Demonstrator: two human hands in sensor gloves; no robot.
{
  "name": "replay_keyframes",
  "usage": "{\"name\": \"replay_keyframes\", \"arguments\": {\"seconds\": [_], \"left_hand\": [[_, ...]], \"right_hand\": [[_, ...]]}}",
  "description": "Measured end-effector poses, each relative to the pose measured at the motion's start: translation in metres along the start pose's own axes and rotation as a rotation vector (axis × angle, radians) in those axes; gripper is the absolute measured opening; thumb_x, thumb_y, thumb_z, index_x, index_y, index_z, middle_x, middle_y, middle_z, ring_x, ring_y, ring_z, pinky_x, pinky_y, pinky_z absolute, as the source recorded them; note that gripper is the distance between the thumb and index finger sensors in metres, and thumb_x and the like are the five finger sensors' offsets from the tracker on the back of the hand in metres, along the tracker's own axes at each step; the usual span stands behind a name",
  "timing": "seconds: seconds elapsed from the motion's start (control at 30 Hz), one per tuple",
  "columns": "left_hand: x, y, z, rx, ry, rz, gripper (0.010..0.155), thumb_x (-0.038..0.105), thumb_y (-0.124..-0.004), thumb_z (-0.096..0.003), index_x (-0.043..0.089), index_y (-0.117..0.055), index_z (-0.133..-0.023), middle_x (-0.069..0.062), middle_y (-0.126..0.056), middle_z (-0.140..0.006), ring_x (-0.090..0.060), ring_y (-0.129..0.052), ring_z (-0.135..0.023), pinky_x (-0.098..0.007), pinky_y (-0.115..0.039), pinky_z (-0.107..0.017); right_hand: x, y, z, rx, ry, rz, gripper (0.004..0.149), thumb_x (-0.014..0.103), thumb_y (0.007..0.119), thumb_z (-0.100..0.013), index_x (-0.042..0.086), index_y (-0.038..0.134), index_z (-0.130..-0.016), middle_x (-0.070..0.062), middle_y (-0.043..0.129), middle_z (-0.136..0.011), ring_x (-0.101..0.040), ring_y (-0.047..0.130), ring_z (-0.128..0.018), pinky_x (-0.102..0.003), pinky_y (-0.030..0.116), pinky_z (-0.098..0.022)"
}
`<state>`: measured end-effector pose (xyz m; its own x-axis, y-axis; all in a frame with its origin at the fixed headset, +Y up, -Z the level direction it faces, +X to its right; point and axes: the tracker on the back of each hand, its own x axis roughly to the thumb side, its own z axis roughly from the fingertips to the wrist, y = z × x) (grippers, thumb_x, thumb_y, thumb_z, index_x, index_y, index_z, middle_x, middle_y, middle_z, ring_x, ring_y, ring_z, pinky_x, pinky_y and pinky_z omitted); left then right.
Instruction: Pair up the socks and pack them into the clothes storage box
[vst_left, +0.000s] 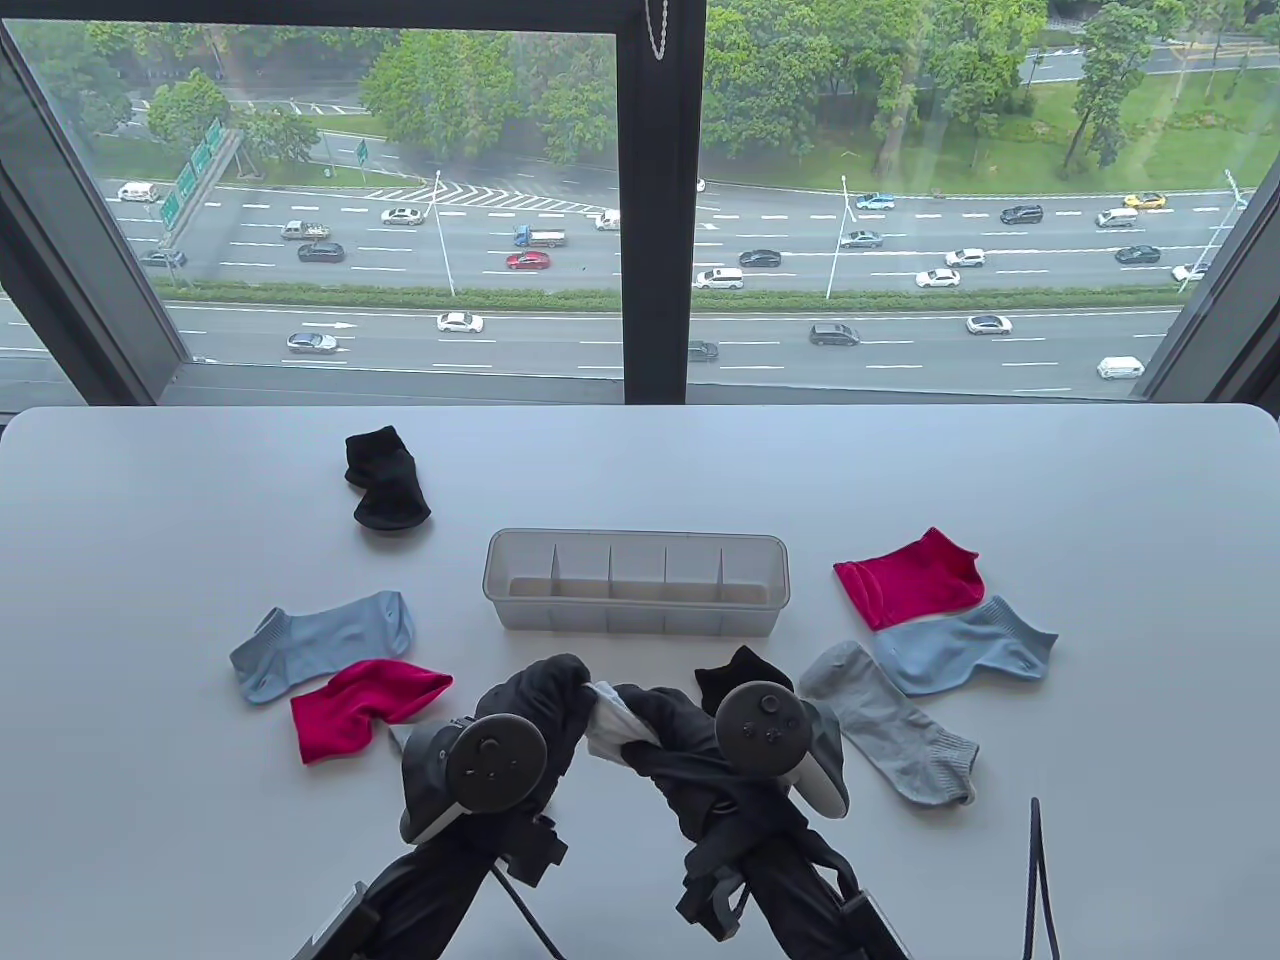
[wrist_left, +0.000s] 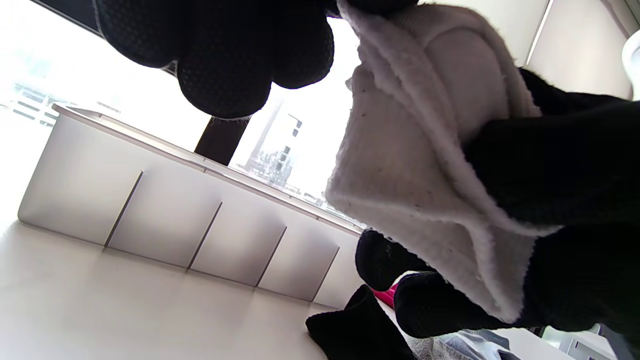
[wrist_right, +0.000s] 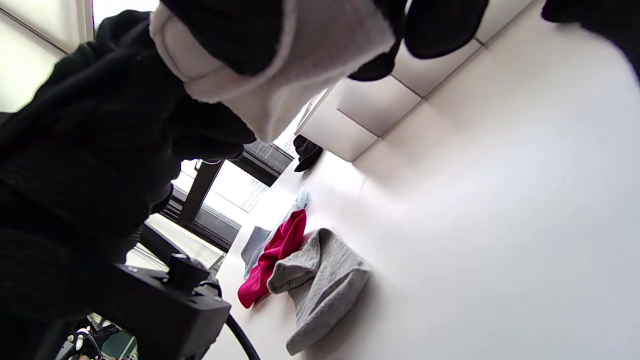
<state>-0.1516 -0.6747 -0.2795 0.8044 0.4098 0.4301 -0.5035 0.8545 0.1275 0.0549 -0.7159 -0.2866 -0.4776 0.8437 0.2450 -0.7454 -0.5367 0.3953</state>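
1. The white sock (vst_left: 612, 728) is stretched across the gap between both hands, its long axis running left to right, just in front of the storage box (vst_left: 637, 582).
2. The left hand (vst_left: 530, 715) has its fingers curled round the sock's left end; the right hand (vst_left: 670, 735) grips the right end, fingers bunched into the fabric (the wrist views show the cloth wrapped over dark fingertips (wrist_left: 235, 80)).
3. The box sits mid-table, long side facing the person, 5 compartments side by side.
4. Left of the hands lie a blue sock (vst_left: 320, 645) and a red sock (vst_left: 360, 705), overlapping; a black sock (vst_left: 385, 492) sits farther back.
5. To the right: a red sock (vst_left: 908, 580), blue sock (vst_left: 960, 645), grey sock (vst_left: 890, 735), and a black sock (vst_left: 735, 675) just beside the right hand.
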Motion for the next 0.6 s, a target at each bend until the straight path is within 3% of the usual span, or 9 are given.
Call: {"name": "replay_keyframes", "arguments": {"seconds": [0.17, 0.23, 0.33, 0.43, 0.5, 0.6], "left_hand": [[-0.009, -0.008, -0.005, -0.064, -0.003, 0.046, 0.04, 0.026, -0.059, -0.0582, 0.006, -0.058, -0.093, -0.02, -0.085, -0.086, -0.038, -0.095, -0.068, -0.061, -0.075, -0.059], [-0.014, -0.007, -0.004, -0.061, 0.008, 0.065, 0.04, 0.027, -0.058, -0.0583, 0.006, -0.058, -0.093, -0.02, -0.084, -0.086, -0.038, -0.094, -0.07, -0.061, -0.074, -0.06], [-0.017, -0.007, -0.003, -0.115, -0.067, 0.142, 0.039, 0.027, -0.06, -0.0591, 0.007, -0.06, -0.093, -0.019, -0.085, -0.085, -0.037, -0.094, -0.07, -0.06, -0.075, -0.06], [-0.012, -0.006, -0.003, -0.148, -0.132, 0.181, 0.039, 0.027, -0.062, -0.0588, 0.009, -0.063, -0.093, -0.018, -0.086, -0.085, -0.037, -0.095, -0.07, -0.06, -0.075, -0.061], [-0.012, -0.007, -0.004, -0.166, -0.141, 0.181, 0.038, 0.028, -0.065, -0.0583, 0.01, -0.067, -0.092, -0.017, -0.089, -0.084, -0.037, -0.096, -0.069, -0.06, -0.076, -0.06], [-0.021, -0.013, -0.005, -0.181, -0.053, 0.139, 0.038, 0.027, -0.067, -0.0575, 0.011, -0.067, -0.092, -0.018, -0.088, -0.085, -0.039, -0.095, -0.07, -0.062, -0.074, -0.06]], "right_hand": [[0.007, 0.009, -0.002, 0.08, -0.034, -0.021, 0.045, 0.009, 0.076, -0.055, 0.035, 0.069, -0.091, -0.013, 0.058, -0.107, -0.041, 0.059, -0.1, -0.065, 0.054, -0.074], [0.004, 0.009, -0.002, 0.038, -0.017, 0.025, 0.051, 0.015, 0.075, -0.058, 0.031, 0.057, -0.102, -0.014, 0.056, -0.108, -0.042, 0.061, -0.099, -0.063, 0.057, -0.074], [-0.001, 0.005, 0.0, -0.068, 0.039, 0.027, 0.073, 0.025, 0.08, -0.058, 0.012, 0.033, -0.113, -0.02, 0.056, -0.112, -0.041, 0.073, -0.095, -0.056, 0.066, -0.071], [-0.002, -0.001, 0.003, -0.143, 0.055, 0.181, 0.07, 0.034, 0.081, -0.055, 0.016, 0.044, -0.111, -0.029, 0.062, -0.108, -0.039, 0.084, -0.086, -0.052, 0.075, -0.066], [0.001, -0.002, 0.003, -0.108, 0.023, 0.184, 0.062, 0.031, 0.084, -0.054, 0.021, 0.054, -0.107, -0.023, 0.075, -0.1, -0.033, 0.09, -0.081, -0.05, 0.078, -0.064], [0.008, 0.001, 0.003, -0.065, -0.037, 0.1, 0.056, 0.024, 0.089, -0.052, 0.024, 0.06, -0.101, -0.012, 0.074, -0.097, -0.028, 0.084, -0.083, -0.051, 0.071, -0.069]]}}
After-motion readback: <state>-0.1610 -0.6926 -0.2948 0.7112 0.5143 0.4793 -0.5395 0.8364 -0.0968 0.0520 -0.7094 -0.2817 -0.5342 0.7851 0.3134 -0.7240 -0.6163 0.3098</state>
